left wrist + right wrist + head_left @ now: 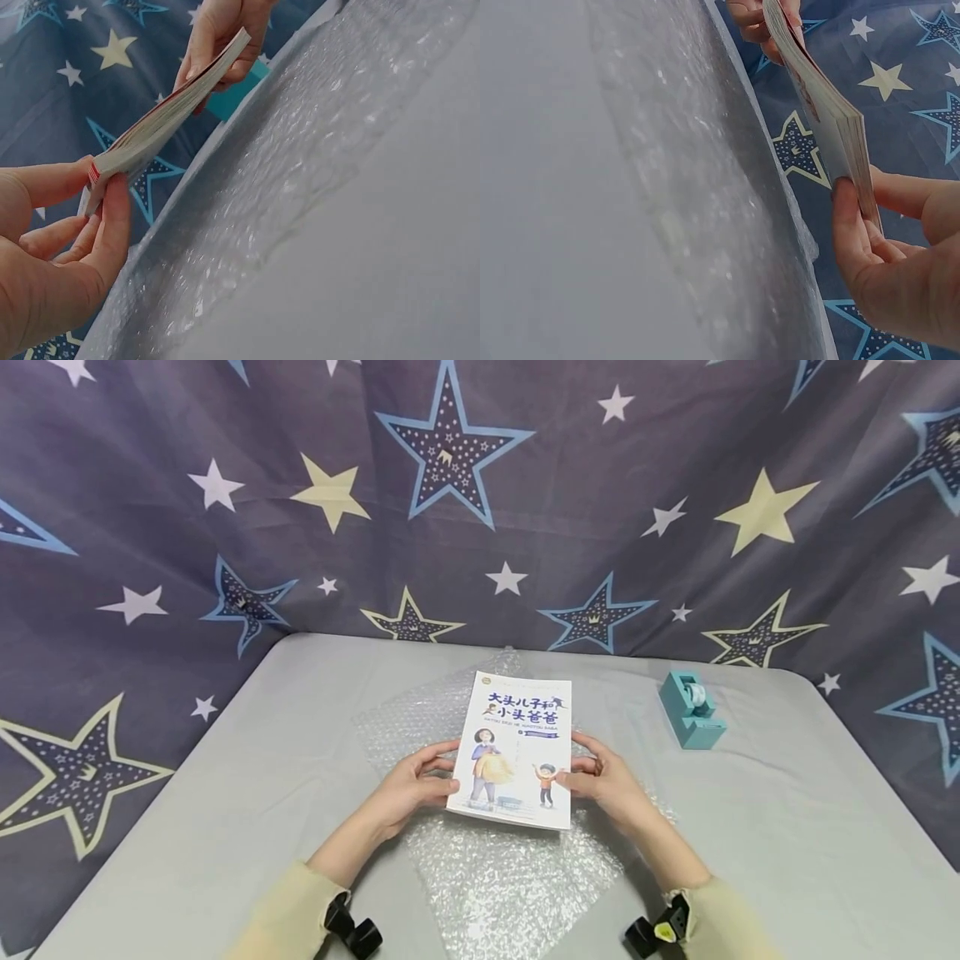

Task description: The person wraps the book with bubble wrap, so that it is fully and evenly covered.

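Observation:
A white paperback book [517,752] with a colourful illustrated cover is held face up above a sheet of bubble wrap [510,877]. My left hand [416,785] grips its left edge, thumb on the cover side and fingers beneath. On the opposite edge my right hand [606,781] pinches it the same way. Both wrist views show the book [161,120] raised off the table, its page edges visible, with the bubble wrap [682,180] lying flat below. Part of the wrap is hidden under the book.
A teal tape dispenser [690,714] with a roll of clear tape stands to the right, toward the back of the grey-covered table [262,777]. Behind the table hangs a dark curtain [525,485] patterned with stars.

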Demonstrator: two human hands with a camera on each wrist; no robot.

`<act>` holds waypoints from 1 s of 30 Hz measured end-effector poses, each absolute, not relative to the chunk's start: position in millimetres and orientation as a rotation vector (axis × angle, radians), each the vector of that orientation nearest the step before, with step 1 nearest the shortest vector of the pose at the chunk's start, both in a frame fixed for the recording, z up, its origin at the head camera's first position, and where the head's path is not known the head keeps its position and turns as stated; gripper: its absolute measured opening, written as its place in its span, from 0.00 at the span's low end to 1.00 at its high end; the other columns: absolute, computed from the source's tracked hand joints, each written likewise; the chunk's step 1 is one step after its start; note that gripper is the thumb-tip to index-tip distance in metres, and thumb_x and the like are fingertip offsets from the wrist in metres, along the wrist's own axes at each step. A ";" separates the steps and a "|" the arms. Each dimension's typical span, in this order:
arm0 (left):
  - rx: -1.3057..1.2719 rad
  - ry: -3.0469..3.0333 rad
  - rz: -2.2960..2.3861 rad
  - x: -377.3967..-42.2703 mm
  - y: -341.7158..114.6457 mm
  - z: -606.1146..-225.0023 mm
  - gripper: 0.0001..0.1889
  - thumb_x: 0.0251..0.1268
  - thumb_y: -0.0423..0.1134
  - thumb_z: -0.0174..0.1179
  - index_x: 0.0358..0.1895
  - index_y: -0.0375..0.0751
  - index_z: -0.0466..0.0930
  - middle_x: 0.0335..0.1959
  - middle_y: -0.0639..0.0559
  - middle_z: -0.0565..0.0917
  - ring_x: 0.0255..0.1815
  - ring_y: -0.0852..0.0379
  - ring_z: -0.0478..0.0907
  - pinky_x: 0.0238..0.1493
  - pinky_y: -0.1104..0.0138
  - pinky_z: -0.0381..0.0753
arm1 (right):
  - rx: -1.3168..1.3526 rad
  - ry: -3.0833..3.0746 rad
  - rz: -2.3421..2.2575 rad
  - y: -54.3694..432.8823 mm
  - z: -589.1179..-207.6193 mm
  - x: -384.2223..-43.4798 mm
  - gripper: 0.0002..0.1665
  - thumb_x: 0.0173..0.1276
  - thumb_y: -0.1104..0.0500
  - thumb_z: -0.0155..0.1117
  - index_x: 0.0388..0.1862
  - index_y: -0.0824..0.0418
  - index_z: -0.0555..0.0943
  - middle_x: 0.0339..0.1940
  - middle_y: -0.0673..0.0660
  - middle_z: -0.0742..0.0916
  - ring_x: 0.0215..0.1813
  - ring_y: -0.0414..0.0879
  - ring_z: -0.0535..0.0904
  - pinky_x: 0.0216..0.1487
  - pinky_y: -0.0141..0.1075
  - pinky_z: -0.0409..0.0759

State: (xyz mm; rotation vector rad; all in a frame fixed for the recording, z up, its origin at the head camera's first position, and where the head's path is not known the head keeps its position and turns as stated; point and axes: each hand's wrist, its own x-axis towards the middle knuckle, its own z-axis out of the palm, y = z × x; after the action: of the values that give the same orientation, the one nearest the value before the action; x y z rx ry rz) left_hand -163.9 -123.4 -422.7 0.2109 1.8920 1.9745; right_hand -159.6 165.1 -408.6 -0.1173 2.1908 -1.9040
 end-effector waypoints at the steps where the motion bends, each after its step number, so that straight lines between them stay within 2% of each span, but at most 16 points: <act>1: 0.206 1.904 1.967 -163.5 -124.2 -423.1 0.35 0.52 0.28 0.60 0.66 0.38 0.59 0.48 0.43 0.72 0.37 0.59 0.79 0.41 0.62 0.81 | -0.117 2.196 -1.899 163.9 -409.0 -159.9 0.45 0.56 0.67 0.63 0.70 0.65 0.52 0.33 0.54 0.84 0.34 0.39 0.80 0.37 0.32 0.80; 9: 0.175 1.986 1.939 -161.8 -132.8 -424.0 0.35 0.50 0.26 0.60 0.65 0.35 0.59 0.43 0.46 0.72 0.33 0.61 0.80 0.35 0.65 0.81 | -0.098 2.223 -1.846 153.4 -411.6 -164.4 0.45 0.57 0.66 0.64 0.70 0.64 0.53 0.35 0.57 0.84 0.35 0.40 0.79 0.37 0.32 0.80; 20: 0.166 2.029 1.898 -160.5 -138.0 -424.9 0.36 0.48 0.27 0.61 0.65 0.31 0.59 0.41 0.45 0.72 0.32 0.60 0.79 0.36 0.64 0.81 | 0.000 2.222 -1.823 141.3 -415.3 -167.1 0.42 0.56 0.67 0.65 0.68 0.63 0.58 0.32 0.55 0.83 0.31 0.41 0.79 0.35 0.36 0.80; 30: 0.152 2.043 1.890 -160.6 -138.1 -425.5 0.35 0.48 0.27 0.61 0.64 0.30 0.59 0.41 0.43 0.73 0.32 0.62 0.78 0.37 0.66 0.81 | 0.032 2.246 -1.792 139.3 -416.0 -168.8 0.41 0.55 0.68 0.64 0.67 0.65 0.59 0.30 0.53 0.82 0.30 0.39 0.78 0.32 0.33 0.79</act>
State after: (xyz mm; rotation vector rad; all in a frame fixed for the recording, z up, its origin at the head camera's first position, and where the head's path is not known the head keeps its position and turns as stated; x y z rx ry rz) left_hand -160.6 -138.1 -425.5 0.1517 2.0432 1.8898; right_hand -168.8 139.3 -416.0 0.0324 2.2458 -1.7919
